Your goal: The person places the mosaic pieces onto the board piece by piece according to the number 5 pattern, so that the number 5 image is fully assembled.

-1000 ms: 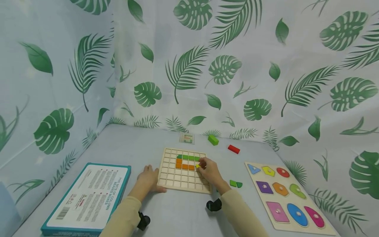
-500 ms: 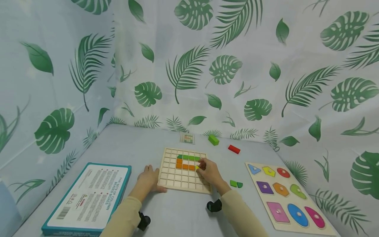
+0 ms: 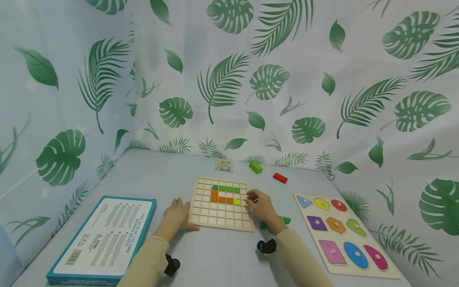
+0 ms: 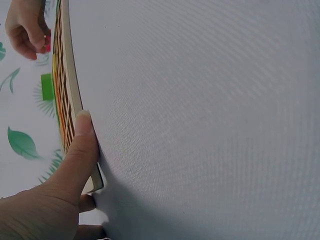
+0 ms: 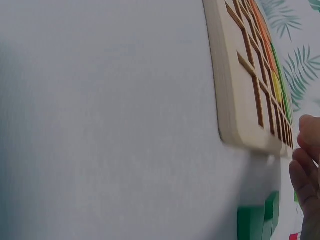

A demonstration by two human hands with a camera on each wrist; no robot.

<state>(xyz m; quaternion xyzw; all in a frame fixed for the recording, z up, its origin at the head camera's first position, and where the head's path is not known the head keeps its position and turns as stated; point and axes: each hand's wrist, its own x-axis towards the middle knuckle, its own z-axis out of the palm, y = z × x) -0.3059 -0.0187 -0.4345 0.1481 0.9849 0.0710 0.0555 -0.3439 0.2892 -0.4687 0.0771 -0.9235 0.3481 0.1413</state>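
Fingers of the left hand [image 3: 178, 214] lie straight against the left edge of the wooden grid board [image 3: 221, 204], thumb flat on its rim. Right hand [image 3: 263, 206] sits at the board's three o'clock edge with loosely curled fingers — nothing visibly held. On the board, a yellow piece [image 3: 237, 201] ends the orange row [image 3: 220, 198], under a green row [image 3: 226, 188]. Green blocks [image 3: 283, 219] lie just beside the right hand; a shape puzzle [image 3: 340, 234] lies further toward three o'clock — a teal box [image 3: 104, 239] at nine.
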